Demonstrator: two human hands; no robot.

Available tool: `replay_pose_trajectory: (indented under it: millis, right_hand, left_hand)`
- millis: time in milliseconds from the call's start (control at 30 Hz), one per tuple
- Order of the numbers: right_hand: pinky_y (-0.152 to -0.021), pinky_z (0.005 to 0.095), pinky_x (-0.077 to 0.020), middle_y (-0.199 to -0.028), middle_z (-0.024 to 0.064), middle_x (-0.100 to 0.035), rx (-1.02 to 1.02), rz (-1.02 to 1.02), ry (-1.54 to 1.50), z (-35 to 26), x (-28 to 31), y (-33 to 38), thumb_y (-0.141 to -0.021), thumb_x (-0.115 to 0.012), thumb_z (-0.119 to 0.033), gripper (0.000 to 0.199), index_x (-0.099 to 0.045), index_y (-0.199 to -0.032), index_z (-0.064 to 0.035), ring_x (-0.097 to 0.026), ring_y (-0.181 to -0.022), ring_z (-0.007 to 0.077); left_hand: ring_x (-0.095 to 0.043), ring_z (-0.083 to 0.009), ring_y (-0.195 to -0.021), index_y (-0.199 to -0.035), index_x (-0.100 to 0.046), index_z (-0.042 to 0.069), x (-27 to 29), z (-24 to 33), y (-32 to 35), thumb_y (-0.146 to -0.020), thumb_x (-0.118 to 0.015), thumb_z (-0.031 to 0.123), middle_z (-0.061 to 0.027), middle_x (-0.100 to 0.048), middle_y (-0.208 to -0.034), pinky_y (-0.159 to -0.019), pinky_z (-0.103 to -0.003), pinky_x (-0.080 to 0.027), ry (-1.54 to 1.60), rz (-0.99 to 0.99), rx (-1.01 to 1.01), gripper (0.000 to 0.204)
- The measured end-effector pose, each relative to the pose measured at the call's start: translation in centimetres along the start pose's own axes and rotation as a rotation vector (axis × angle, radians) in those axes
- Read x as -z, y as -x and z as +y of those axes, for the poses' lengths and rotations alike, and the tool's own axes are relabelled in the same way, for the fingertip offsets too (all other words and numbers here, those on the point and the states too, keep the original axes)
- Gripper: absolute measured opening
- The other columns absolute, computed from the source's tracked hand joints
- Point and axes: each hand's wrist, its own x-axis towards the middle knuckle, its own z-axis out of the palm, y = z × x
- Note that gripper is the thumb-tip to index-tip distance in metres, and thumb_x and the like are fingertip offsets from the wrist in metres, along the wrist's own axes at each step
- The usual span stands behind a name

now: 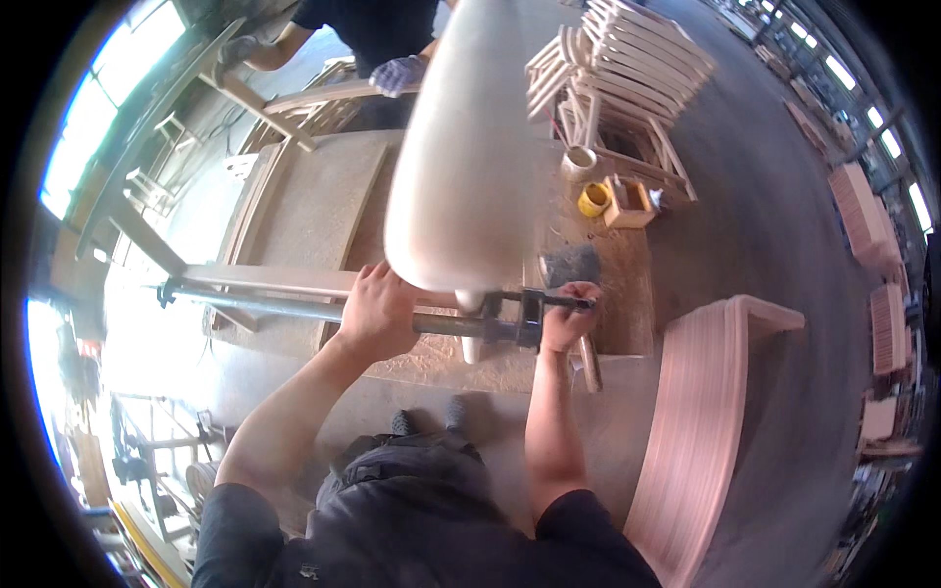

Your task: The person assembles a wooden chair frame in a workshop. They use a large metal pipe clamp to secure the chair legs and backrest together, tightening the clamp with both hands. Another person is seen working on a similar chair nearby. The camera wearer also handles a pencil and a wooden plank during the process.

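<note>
Fingers of the left hand [377, 314] are curled over the grey bar [294, 309] of a long clamp, pressing down on it just left of a pale wooden panel [461, 147]. The right hand [567, 316] is closed in a fist around the clamp's handle [578, 304] at the right end, beside the dark jaw block [529, 318]. The clamp lies across the near edge of the bench [294, 216], with the panel standing upright above it and its rounded lower end touching the bar. On the bench to the right sit a yellow tape roll [594, 199], a small wooden box [629, 201] and a pot [580, 162]. A stack of chair frames [627, 69] stands behind them. Across the bench another person's gloved hand [397, 73] rests on a wooden part. A stack of curved boards [696, 421] lies well to the right of the person.
</note>
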Motion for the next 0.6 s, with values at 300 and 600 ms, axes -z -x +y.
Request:
replay_pose_trajectory:
  millis: [300,600]
  right_hand:
    - [-0.112,0.0558,-0.0442,-0.125,0.0246,-0.064,-1.44,0.258,-1.656,-9.3,5.9,1.5,-0.107,-0.041,-0.025,0.039,-0.059,-0.121,0.0064,-0.06,-0.123,0.036]
    - [-0.082,0.0432,-0.0506,-0.065,0.0029,-0.056,-1.267,0.294,-1.597,-7.0,1.2,-4.1,-0.101,-0.045,-0.015,0.019,-0.053,-0.086,-0.0088,-0.058,-0.06,0.0196]
  left_hand:
    - [-0.057,-0.0353,-0.104,-0.109,-0.054,0.006,-0.6,0.5,-0.4,-0.058,-0.08,0.01,-0.0131,-0.058,-0.101,-0.093,-0.045,-0.045,-0.007,0.05,0.031,0.057]
    - [-0.058,-0.035,-0.107,-0.112,-0.055,0.005,-0.3,0.4,0.2,-0.062,-0.077,0.009,-0.0135,-0.06,-0.107,-0.098,-0.047,-0.044,0.016,0.056,0.035,0.055]
